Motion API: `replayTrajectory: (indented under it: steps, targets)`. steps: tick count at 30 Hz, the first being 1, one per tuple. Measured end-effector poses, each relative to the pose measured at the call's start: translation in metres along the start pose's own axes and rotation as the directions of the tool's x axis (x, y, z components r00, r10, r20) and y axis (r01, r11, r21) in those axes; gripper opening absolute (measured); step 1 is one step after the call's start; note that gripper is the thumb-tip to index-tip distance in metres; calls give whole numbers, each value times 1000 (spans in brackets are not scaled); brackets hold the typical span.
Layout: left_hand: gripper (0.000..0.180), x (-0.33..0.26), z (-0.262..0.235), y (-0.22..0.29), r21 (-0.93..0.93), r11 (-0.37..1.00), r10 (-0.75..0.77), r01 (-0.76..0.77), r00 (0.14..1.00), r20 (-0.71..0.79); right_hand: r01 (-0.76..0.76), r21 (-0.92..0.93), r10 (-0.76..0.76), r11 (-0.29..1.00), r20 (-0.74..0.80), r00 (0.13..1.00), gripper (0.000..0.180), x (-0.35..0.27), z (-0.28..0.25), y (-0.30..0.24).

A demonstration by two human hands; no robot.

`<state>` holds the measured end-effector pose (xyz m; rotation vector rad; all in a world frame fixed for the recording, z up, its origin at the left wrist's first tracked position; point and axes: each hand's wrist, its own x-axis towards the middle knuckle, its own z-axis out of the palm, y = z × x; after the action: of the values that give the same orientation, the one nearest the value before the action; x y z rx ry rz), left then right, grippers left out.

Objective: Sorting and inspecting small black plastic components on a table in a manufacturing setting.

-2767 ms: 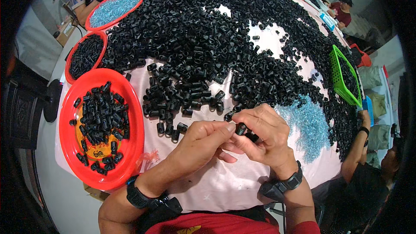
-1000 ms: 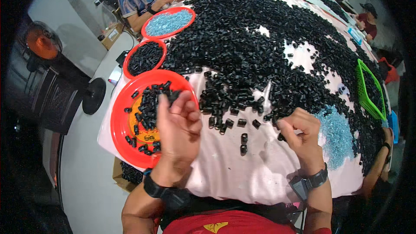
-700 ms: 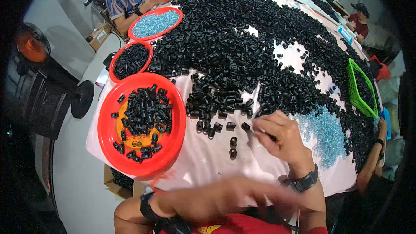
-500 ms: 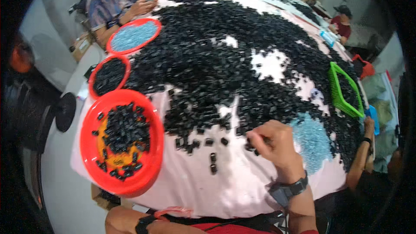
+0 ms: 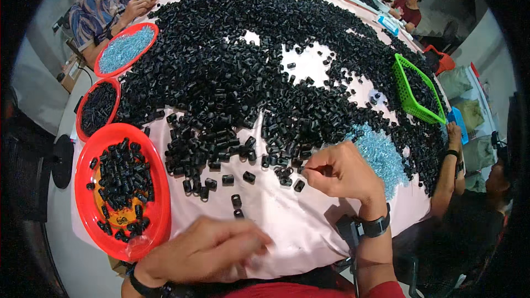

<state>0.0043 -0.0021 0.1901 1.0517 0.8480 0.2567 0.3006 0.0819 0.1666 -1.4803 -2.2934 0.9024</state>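
My right hand (image 5: 339, 171) rests on the pink cloth (image 5: 287, 221) at the near edge of a huge heap of small black tube pieces (image 5: 221, 77). Its fingers are curled and pinched together beside a few stray pieces; what they grip is hidden. My left hand (image 5: 215, 248) is blurred, low over the cloth's front edge, fingers loosely spread with nothing seen in it. Two loose black pieces (image 5: 236, 204) lie just beyond it. A red round tray (image 5: 160, 209) of black pieces sits to its left.
Further left stand a second red tray (image 5: 80, 116) of black parts and a third (image 5: 126, 48) of pale blue parts. A pale blue heap (image 5: 381, 152) lies right of my right hand. A green basket (image 5: 417, 91) sits far right. Other people sit around the table.
My left hand went from over the red tray back toward my body and now comes forward again, blurred. My right hand left the joint grip and reached to the heap's edge. The view shifted.
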Motion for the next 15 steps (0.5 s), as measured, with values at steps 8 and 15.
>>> replayTrajectory:
  steps: [8,15]
  targets:
    - [35,43,2,-29,-44,944,252,-326,802,-542,136,-19,-137,991,-179,974,14,1,-1,-6]
    - [32,84,5,-22,862,449,751,-236,623,-221,-34,-136,27,990,-49,998,15,-8,-8,1]
